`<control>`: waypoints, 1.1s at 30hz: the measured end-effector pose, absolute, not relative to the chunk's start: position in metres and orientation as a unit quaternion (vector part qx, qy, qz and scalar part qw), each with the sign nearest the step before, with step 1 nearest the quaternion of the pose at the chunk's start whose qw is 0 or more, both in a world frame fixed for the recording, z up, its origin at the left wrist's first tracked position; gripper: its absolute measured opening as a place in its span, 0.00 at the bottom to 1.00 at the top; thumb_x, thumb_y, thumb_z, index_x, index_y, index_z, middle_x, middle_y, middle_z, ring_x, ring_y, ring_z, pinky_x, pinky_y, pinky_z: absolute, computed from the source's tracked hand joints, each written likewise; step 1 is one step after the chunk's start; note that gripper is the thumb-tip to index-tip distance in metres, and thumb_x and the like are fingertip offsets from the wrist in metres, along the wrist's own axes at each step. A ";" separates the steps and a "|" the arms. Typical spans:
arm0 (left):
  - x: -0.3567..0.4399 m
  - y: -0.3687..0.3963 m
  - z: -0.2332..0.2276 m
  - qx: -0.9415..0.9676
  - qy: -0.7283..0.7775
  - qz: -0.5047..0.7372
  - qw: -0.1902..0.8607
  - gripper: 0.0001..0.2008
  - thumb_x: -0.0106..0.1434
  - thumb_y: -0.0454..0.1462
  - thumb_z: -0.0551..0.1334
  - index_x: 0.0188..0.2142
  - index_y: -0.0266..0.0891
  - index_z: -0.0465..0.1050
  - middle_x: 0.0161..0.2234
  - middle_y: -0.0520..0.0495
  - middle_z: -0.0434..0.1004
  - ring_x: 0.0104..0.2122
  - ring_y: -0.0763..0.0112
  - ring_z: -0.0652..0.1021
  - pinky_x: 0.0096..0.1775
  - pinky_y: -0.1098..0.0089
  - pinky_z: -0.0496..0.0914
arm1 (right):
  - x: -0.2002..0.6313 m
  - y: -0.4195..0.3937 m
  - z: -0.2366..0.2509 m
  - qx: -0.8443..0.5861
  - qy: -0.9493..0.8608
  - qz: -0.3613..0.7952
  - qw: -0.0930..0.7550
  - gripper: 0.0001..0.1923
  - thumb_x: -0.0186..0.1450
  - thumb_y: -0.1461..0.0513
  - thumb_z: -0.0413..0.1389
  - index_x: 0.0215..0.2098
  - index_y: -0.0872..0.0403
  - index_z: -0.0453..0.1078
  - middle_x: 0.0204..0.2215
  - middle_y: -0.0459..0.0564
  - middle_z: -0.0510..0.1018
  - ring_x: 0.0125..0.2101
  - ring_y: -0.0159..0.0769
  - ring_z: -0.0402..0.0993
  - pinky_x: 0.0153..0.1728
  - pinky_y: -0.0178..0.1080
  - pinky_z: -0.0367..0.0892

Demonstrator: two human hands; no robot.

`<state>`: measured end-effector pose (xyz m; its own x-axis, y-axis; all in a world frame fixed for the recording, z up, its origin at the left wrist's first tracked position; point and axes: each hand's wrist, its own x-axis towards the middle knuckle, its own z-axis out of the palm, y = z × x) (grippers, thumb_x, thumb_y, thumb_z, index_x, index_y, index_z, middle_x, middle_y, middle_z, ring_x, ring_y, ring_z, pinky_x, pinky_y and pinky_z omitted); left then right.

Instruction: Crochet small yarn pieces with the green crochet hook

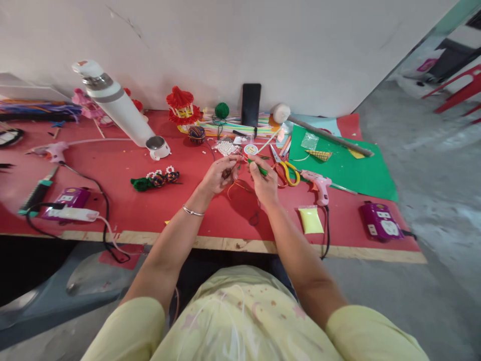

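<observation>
Head view: the right hand [265, 181] pinches a thin green stick [259, 168] that slants up-left toward the left hand [221, 174], whose curled fingers grip small orange wire [240, 184] just beside it, above the red tabletop [150, 200].

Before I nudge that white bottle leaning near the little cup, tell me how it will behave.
The white bottle stands tilted, so a push would probably tip it. Its round body would then likely roll across the red table. The smooth shell looks stiff and perhaps slippery; weight cannot be judged.
</observation>
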<state>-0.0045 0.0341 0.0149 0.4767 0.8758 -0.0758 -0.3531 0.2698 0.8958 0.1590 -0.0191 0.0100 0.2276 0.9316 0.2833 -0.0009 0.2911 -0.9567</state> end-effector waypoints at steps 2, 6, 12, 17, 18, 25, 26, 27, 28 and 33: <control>-0.004 0.033 0.014 0.447 0.310 0.412 0.731 0.18 0.59 0.41 0.67 0.47 0.36 0.77 0.17 0.55 0.75 0.08 0.83 0.57 0.14 0.76 0.44 | 0.159 -0.018 0.009 -0.468 -0.468 0.397 0.636 0.22 0.66 0.45 0.61 0.53 0.43 0.79 0.39 0.47 0.83 0.36 0.35 0.76 0.38 0.40 0.75; -0.002 0.032 0.013 0.468 0.333 0.426 0.699 0.19 0.59 0.41 0.70 0.48 0.35 0.78 0.15 0.56 0.72 0.08 0.83 0.57 0.14 0.76 0.44 | 0.157 -0.016 0.008 -0.482 -0.416 0.435 0.637 0.25 0.64 0.44 0.62 0.54 0.45 0.78 0.38 0.47 0.84 0.32 0.33 0.75 0.28 0.35 0.72; -0.003 0.031 0.013 0.503 0.293 0.403 0.706 0.30 0.60 0.46 0.72 0.60 0.38 0.75 0.19 0.54 0.76 0.09 0.85 0.57 0.15 0.76 0.45 | 0.153 -0.019 0.011 -0.436 -0.416 0.518 0.607 0.25 0.63 0.41 0.62 0.52 0.43 0.77 0.53 0.47 0.82 0.49 0.41 0.81 0.33 0.38 0.80; -0.006 0.035 0.008 0.472 0.265 0.394 0.743 0.21 0.62 0.49 0.70 0.46 0.35 0.79 0.22 0.50 0.79 0.09 0.86 0.57 0.14 0.76 0.43 | 0.153 -0.022 0.012 -0.371 -0.405 0.616 0.565 0.23 0.62 0.45 0.65 0.51 0.46 0.76 0.50 0.48 0.82 0.50 0.40 0.80 0.36 0.39 0.82; -0.007 0.036 0.007 0.460 0.268 0.399 0.746 0.20 0.62 0.49 0.71 0.43 0.35 0.79 0.23 0.50 0.79 0.09 0.87 0.57 0.14 0.76 0.43 | 0.153 -0.023 0.012 -0.361 -0.405 0.627 0.560 0.24 0.61 0.46 0.66 0.51 0.46 0.76 0.50 0.48 0.82 0.50 0.40 0.80 0.37 0.39 0.83; -0.013 0.039 0.011 0.408 0.269 0.425 0.762 0.18 0.62 0.47 0.70 0.46 0.39 0.78 0.33 0.48 0.85 0.10 0.88 0.53 0.14 0.75 0.42 | 0.149 -0.019 0.006 -0.348 -0.393 0.668 0.527 0.32 0.55 0.51 0.73 0.55 0.42 0.70 0.51 0.46 0.82 0.47 0.40 0.82 0.38 0.42 0.83; -0.014 0.039 0.012 0.404 0.271 0.427 0.762 0.18 0.63 0.47 0.69 0.46 0.39 0.78 0.35 0.47 0.86 0.10 0.88 0.53 0.14 0.75 0.42 | 0.148 -0.017 0.003 -0.358 -0.399 0.668 0.516 0.32 0.54 0.52 0.73 0.55 0.44 0.71 0.48 0.46 0.83 0.44 0.38 0.82 0.38 0.42 0.83; -0.014 0.039 0.013 0.402 0.274 0.425 0.763 0.18 0.63 0.47 0.69 0.47 0.39 0.78 0.36 0.46 0.86 0.11 0.88 0.52 0.14 0.75 0.42 | 0.148 -0.016 0.000 -0.375 -0.411 0.659 0.506 0.31 0.53 0.53 0.74 0.53 0.46 0.73 0.42 0.45 0.84 0.39 0.36 0.82 0.37 0.41 0.82; -0.015 0.040 0.014 0.401 0.279 0.422 0.764 0.18 0.64 0.48 0.68 0.47 0.39 0.78 0.37 0.46 0.86 0.11 0.88 0.51 0.15 0.75 0.42 | 0.148 -0.015 -0.002 -0.397 -0.428 0.643 0.496 0.28 0.53 0.53 0.73 0.50 0.49 0.76 0.36 0.44 0.84 0.34 0.34 0.81 0.35 0.39 0.80; -0.021 0.046 0.013 0.382 0.296 0.463 0.742 0.18 0.63 0.47 0.69 0.47 0.40 0.79 0.35 0.48 0.85 0.12 0.87 0.52 0.15 0.75 0.42 | 0.161 -0.024 0.009 -0.408 -0.490 0.614 0.465 0.15 0.58 0.50 0.70 0.36 0.52 0.83 0.23 0.42 0.79 0.21 0.26 0.70 0.24 0.34 0.70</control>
